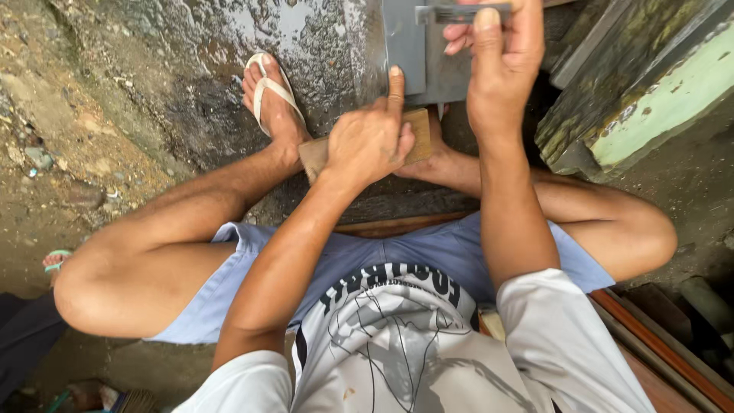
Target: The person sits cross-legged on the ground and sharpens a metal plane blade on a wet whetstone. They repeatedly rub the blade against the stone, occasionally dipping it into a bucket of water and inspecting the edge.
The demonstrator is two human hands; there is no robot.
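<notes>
I sit low with knees spread, looking down at my hands. My left hand [371,138] is closed around a small wooden block [418,134] held just above the ground, its index finger stretched up against a flat grey metal sheet [409,46]. My right hand [501,53] grips the upper part of that sheet, thumb pressed on a thin grey metal strip [451,13] at its top edge. The sheet's lower edge meets the block. Part of the block is hidden under my left hand.
My foot in a white flip-flop [267,88] rests on wet, rough concrete [153,84]. A weathered green-painted wooden beam [650,92] lies at the right. Brown wooden boards [665,352] run along the lower right. Another person's sandalled foot [55,261] shows at the left edge.
</notes>
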